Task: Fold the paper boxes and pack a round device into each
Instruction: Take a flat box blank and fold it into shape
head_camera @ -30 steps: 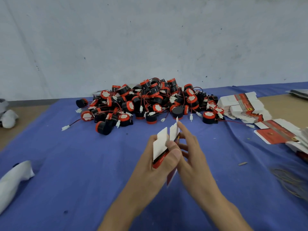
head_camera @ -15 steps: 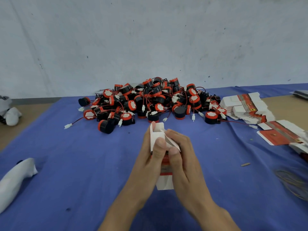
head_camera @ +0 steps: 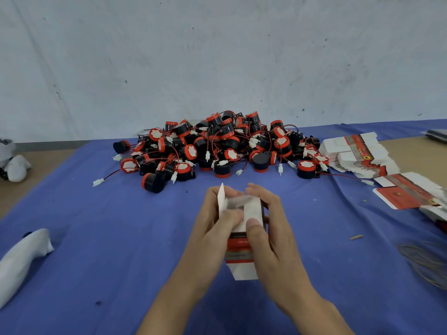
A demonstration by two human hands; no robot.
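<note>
1. The paper box (head_camera: 242,269) is up off the blue cloth (head_camera: 96,238), dead centre, clasped between both hands, just this side of the heap. Its white near end points back at the person and its flapped end faces away.
2. The left hand (head_camera: 212,234) curls its fingers round the box's left wall, thumb pressed in near the flaps. My read: it is bracing the sleeve so it holds square.
3. The right hand (head_camera: 273,238) wraps the right wall, thumb bearing on the white top flap (head_camera: 252,210). It looks like this end is being closed first, so a device cannot drop through.
4. One side flap (head_camera: 221,198) stands proud by the left fingers, untucked. The middle is blurred, so which flap lies under which I cannot tell.
5. The round devices (head_camera: 217,148) lie piled beyond, within easy reach, wires and white plugs trailing.
6. The flat boxes (head_camera: 358,153) are stacked to the right of the heap, handy for the next one.
</note>
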